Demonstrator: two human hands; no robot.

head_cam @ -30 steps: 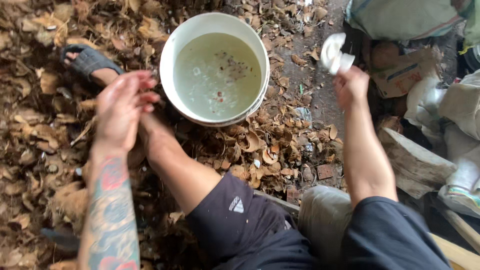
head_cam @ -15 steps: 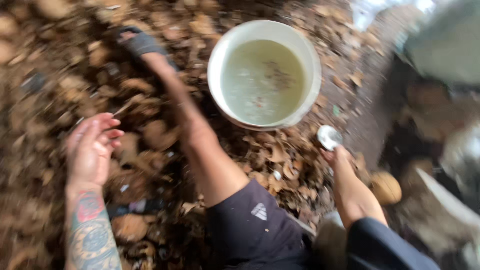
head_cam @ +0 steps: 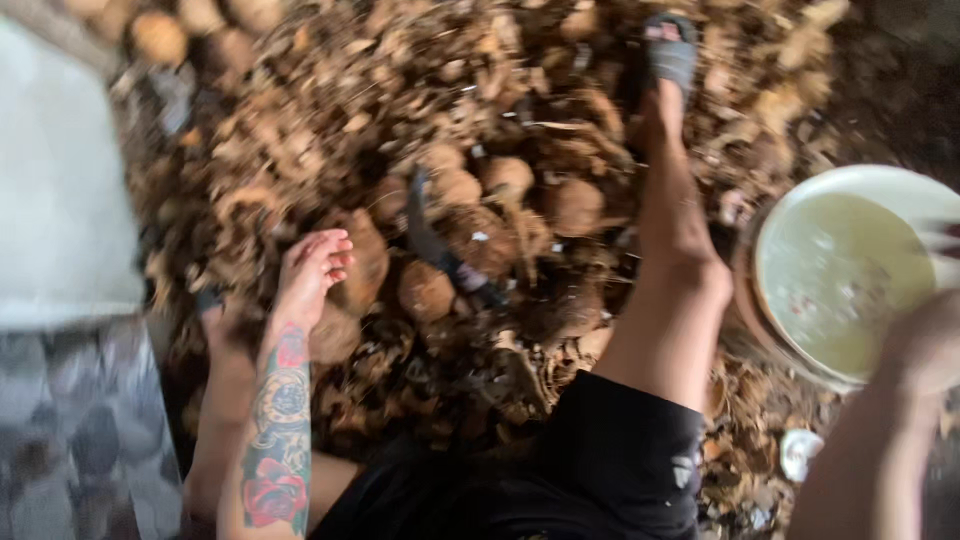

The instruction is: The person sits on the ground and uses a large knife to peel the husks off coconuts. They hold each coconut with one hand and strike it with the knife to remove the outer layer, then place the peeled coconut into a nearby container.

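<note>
Your left hand point(head_cam: 312, 268) hangs open, fingers loose, over a rough, fibrous brown coconut point(head_cam: 358, 262) amid dry husk litter. Beside it a dark curved knife point(head_cam: 440, 250) lies with its long axis running away from you. Your right hand point(head_cam: 925, 345) is blurred beside the round white bucket point(head_cam: 800, 215); I cannot tell its grip.

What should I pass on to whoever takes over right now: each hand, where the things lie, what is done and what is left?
Left hand: empty, fingers spread, reaching down to a brown husked coconut in the pile; contact cannot be told through the blur.
Right hand: blurred at the frame's right edge, over the near rim of the white bucket; whether it holds anything cannot be told.
A curved dark blade lies among the coconuts, beyond the left hand.
The bucket holds cloudy liquid.
Done: nothing provable from this view.
Left: no coconut is in hand yet; several lie unopened in the pile.
</note>
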